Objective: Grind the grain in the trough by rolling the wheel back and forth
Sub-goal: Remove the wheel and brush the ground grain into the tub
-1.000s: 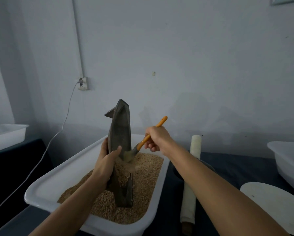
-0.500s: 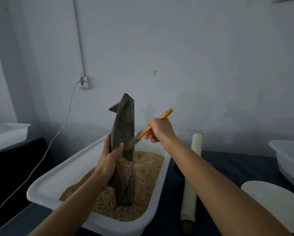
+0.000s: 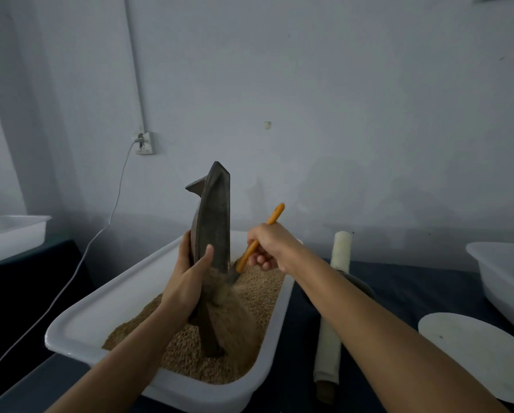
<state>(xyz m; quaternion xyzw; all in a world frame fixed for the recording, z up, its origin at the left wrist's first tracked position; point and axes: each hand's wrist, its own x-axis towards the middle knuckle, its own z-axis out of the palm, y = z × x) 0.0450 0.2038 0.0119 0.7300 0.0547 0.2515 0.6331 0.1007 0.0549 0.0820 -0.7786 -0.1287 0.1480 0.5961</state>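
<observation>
A dark boat-shaped grinding trough (image 3: 214,222) stands almost upright on its end in a white tub (image 3: 106,305) filled with tan grain (image 3: 258,293). My left hand (image 3: 188,281) grips the trough at its middle from the left. My right hand (image 3: 269,245) holds an orange-handled brush (image 3: 260,238), whose bristles touch the trough's inner face low down. Ground grain slides out of the trough onto the pile. A dark wheel (image 3: 360,286) on a pale wooden axle (image 3: 334,299) lies on the table right of the tub, mostly hidden by my right forearm.
A round white lid (image 3: 470,350) lies at the right, with another white tub (image 3: 503,269) behind it. A third white tub (image 3: 8,234) stands at far left. A white cable (image 3: 79,263) runs from a wall socket (image 3: 143,143) down past the tub's left side.
The brush has swept down the trough's inner face from its middle to lower down, my right hand dropping with it. More ground grain has spilled onto the pile. The trough stands slightly more upright.
</observation>
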